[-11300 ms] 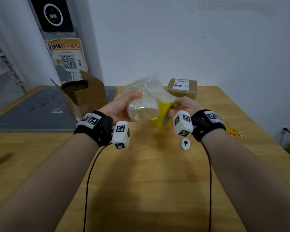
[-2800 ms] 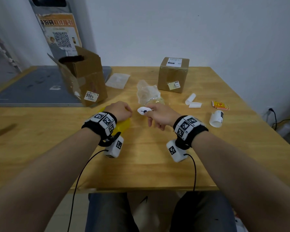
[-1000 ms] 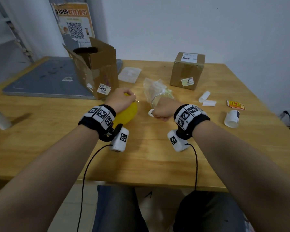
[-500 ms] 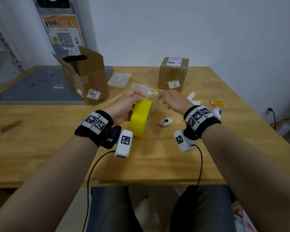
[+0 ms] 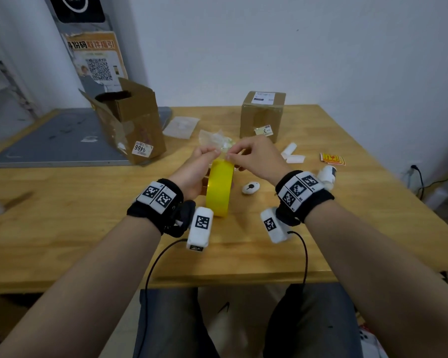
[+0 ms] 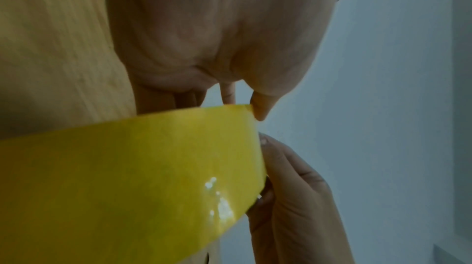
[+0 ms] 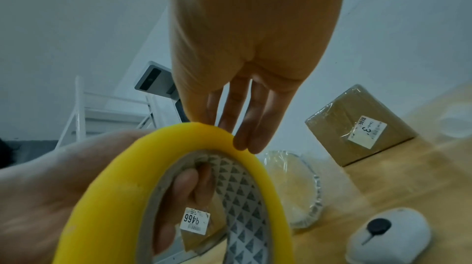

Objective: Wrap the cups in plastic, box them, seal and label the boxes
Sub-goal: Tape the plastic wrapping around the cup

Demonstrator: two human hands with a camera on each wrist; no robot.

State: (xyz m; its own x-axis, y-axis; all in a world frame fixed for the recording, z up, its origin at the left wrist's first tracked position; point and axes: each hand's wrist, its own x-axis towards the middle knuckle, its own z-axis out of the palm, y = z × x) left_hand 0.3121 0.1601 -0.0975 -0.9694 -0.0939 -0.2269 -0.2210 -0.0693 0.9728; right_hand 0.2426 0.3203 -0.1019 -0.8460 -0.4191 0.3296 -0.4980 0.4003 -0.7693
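At the centre of the head view, the left hand gripped a yellow tape roll held upright on edge above the wooden surface, with fingers curled through the roll's core, as the right wrist view confirmed. The right hand met the roll at its upper rim, fingertips bunched against the outer band of tape; whether they had lifted a tape end could not be told. Just right of the roll a small white oval device with a black spot lay on the surface. Directly behind the hands lay the plastic-wrapped cup, on its side. Right of centre, two small white rolls, a red-and-yellow packet and a white cup on its side were near one another. Farther back, at upper left, an open cardboard box bearing a "9466" sticker stood tilted beside a grey mat. A flat clear bag lay between it and a sealed, labelled box at upper centre.
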